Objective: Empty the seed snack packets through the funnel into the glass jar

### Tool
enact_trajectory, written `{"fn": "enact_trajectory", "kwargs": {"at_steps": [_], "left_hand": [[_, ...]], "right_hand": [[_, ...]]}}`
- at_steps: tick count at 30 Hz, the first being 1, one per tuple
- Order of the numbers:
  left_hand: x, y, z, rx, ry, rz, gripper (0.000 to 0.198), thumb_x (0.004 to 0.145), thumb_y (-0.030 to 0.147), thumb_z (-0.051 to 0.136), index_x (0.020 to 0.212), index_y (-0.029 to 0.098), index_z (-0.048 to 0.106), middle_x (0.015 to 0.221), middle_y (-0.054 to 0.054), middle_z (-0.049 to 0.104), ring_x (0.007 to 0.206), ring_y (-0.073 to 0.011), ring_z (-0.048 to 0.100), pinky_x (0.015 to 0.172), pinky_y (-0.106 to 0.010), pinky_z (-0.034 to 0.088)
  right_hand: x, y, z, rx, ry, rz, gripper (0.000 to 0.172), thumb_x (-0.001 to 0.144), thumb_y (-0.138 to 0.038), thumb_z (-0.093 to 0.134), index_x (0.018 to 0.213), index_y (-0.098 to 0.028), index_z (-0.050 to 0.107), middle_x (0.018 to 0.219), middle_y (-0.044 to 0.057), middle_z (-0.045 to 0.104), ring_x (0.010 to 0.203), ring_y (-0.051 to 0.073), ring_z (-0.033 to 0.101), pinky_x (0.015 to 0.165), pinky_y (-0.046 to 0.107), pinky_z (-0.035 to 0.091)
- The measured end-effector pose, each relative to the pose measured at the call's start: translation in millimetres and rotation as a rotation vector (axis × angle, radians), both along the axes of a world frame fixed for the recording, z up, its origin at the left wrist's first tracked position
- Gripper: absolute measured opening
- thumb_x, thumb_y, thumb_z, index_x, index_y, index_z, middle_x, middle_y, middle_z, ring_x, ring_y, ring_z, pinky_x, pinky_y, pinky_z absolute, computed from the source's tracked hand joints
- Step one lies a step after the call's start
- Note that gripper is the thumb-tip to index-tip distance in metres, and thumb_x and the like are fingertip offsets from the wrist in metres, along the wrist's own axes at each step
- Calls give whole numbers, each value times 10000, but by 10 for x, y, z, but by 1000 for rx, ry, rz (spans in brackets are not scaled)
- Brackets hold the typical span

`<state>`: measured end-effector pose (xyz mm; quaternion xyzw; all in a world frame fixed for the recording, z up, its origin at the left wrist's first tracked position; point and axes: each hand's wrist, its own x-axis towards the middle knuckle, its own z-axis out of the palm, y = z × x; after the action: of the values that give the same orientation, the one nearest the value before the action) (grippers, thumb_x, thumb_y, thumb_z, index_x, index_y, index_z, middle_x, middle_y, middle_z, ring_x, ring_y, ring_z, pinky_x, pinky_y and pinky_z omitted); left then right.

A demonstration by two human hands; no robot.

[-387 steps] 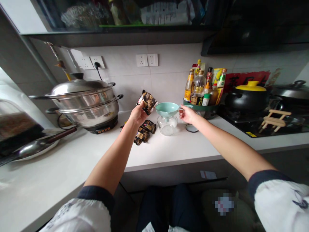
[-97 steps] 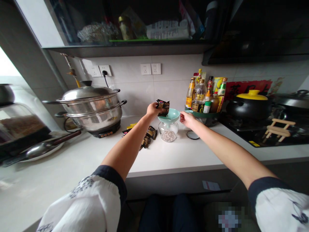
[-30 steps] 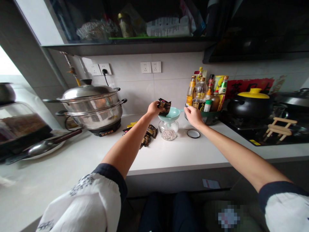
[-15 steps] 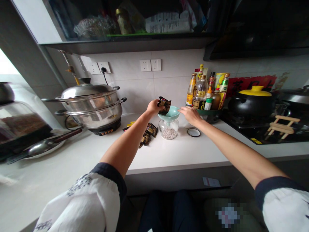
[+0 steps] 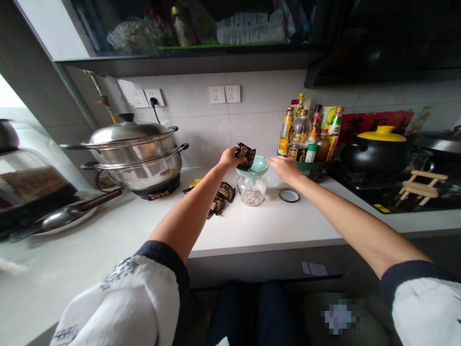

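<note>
My left hand (image 5: 227,157) is closed on a small dark packet (image 5: 247,154), tipped over the rim of a pale green funnel (image 5: 256,168). The funnel sits in the mouth of a small glass jar (image 5: 251,191) whose bottom holds light seeds. My right hand (image 5: 286,168) rests at the funnel's right edge, fingers curled on its handle. Several more dark packets (image 5: 219,199) lie on the white counter (image 5: 259,226) left of the jar. A round jar lid (image 5: 289,195) lies to the jar's right.
A steel steamer pot (image 5: 131,153) on an electric base stands at the left, with a ladle on a plate (image 5: 61,218) nearer me. A green rack of sauce bottles (image 5: 306,139) is behind my right hand. A black pot with a yellow lid (image 5: 378,144) sits on the stove.
The jar went from empty to holding seeds. In the last second my right hand moved from gripping the funnel handle to lying closer over the funnel's right rim.
</note>
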<state>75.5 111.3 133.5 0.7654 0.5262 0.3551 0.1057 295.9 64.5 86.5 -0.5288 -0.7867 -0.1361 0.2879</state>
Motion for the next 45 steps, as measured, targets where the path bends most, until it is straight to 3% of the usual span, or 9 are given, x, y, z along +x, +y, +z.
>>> {"fn": "enact_trajectory", "kwargs": {"at_steps": [5, 9, 28, 33, 45], "left_hand": [[0, -17, 9, 8, 56, 21, 446, 689, 292, 675, 1099, 120, 651, 1014, -68, 699, 864, -167, 607, 740, -227, 430], [5, 0, 6, 10, 73, 23, 462, 699, 322, 672, 1116, 127, 646, 1020, -71, 697, 861, -167, 611, 729, -225, 429], [14, -48, 12, -39, 22, 4, 472, 687, 328, 674, 1111, 125, 637, 1006, -62, 688, 870, -163, 608, 718, -218, 439], [37, -90, 28, -69, 15, 9, 458, 665, 231, 674, 1109, 126, 631, 1012, -49, 685, 863, -148, 602, 706, -204, 431], [29, -68, 48, 13, 115, 20, 547, 670, 223, 697, 1201, 151, 584, 1124, -78, 669, 993, -197, 609, 841, -239, 441]], "right_hand": [[-9, -49, 44, 2, -249, -104, 320, 920, -158, 415, 1146, -201, 637, 1187, 76, 650, 1076, 209, 566, 862, 293, 410], [-4, -52, 53, 5, -324, -131, 343, 932, -173, 384, 1173, -205, 625, 1241, 74, 626, 1080, 208, 574, 864, 298, 414], [-21, -68, 71, 3, -314, -146, 353, 929, -163, 373, 1161, -208, 635, 1183, 69, 657, 1054, 203, 592, 864, 287, 421], [-24, -71, 75, 2, -306, -143, 360, 927, -155, 366, 1150, -203, 643, 1160, 74, 667, 1046, 199, 598, 867, 287, 422], [-15, -55, 78, -12, -287, -129, 368, 925, -167, 359, 1167, -211, 632, 1187, 72, 657, 1071, 187, 579, 872, 275, 417]]}}
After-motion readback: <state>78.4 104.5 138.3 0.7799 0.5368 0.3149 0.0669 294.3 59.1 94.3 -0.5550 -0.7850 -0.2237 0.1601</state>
